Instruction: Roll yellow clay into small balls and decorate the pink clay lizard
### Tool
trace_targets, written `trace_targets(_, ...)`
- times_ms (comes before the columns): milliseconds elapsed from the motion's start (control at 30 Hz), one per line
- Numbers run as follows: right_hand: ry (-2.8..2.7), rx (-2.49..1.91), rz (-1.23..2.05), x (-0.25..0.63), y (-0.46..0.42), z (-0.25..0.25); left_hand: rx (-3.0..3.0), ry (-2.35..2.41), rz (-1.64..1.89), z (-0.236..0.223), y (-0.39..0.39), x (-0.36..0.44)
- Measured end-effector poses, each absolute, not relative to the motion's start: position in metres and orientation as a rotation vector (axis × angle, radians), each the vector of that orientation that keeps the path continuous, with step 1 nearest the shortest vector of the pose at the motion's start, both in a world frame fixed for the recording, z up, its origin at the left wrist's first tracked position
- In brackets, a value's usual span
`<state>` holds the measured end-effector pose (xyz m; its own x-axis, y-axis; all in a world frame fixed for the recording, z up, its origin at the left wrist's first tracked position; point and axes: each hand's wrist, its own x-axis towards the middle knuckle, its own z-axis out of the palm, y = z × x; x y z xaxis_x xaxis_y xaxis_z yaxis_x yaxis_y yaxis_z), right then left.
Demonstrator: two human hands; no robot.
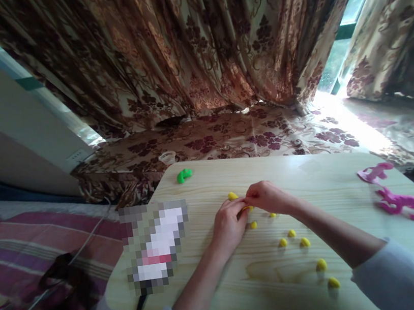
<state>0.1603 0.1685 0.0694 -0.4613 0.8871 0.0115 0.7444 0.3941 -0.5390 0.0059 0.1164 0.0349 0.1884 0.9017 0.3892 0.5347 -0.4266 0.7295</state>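
My left hand point(231, 223) and my right hand point(269, 198) meet over the middle of the light wooden table point(218, 287). Their fingers are closed together at the tips around a small piece of yellow modelling clay point(248, 208), mostly hidden by the fingers. Just beyond my left hand lies a yellow clay ball point(232, 196). Below the fingertips is a smaller ball point(254, 225), and another ball point(273, 215) sits by my right wrist. Several more yellow balls point(304, 242) are scattered toward the near right, beside my right forearm.
A green clay piece point(184, 175) lies near the far left corner. Two pink figures point(410, 206) rest at the right edge. On the left is a blurred-out object point(161, 243) with a black strap. A clear container point(168, 157) stands behind the table, before patterned curtains point(195, 49).
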Motion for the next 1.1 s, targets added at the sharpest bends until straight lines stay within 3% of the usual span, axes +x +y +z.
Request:
trace_targets(300,-1.996,-1.415,0.931,0.16,0.18,0.059,2.007,1.34,1.125,0.034,0.118,0.006)
trace_targets(533,-1.763,-1.271,1.148,0.183,0.176,0.107,1.863,1.329,1.191,0.036,0.117,0.007)
trace_targets(867,-1.619,-1.283,1.278,0.211,0.103,0.117,1.406,1.215,1.193,0.059,0.091,0.001)
trace_targets(1100,-1.597,-1.26,1.312,0.189,0.07,0.108,0.71,0.764,1.018,0.077,0.048,0.016)
